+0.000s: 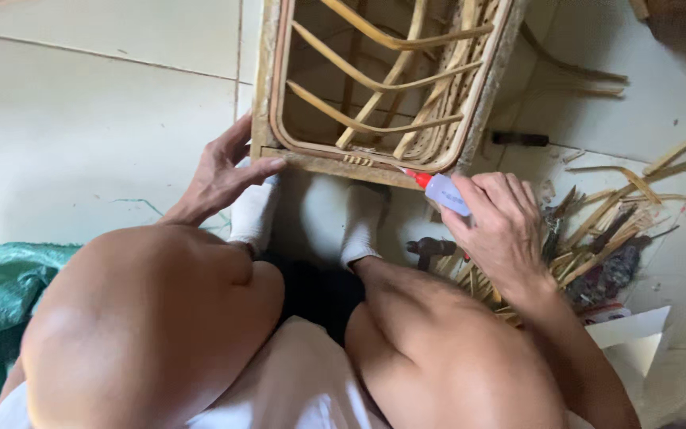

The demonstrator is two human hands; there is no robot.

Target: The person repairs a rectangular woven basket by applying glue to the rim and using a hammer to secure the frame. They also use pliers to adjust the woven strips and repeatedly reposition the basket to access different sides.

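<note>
Glue bottle (446, 193), pale with a red nozzle, is clasped in the right hand (502, 226); its tip touches the lower rail of the rattan frame (343, 163), near the right corner. Left hand (220, 175) lies open, fingers spread, thumb pressed on the frame's lower left corner. Loose rattan strips (597, 230) lie beside the right hand; what appears to be a hammer (430, 248) lies below it.

Left hand (220, 175) spread flat — right hand (502, 226) curled in grip

Right hand (502, 226) tips bottle (445, 192) (glue, perhaps).
</note>
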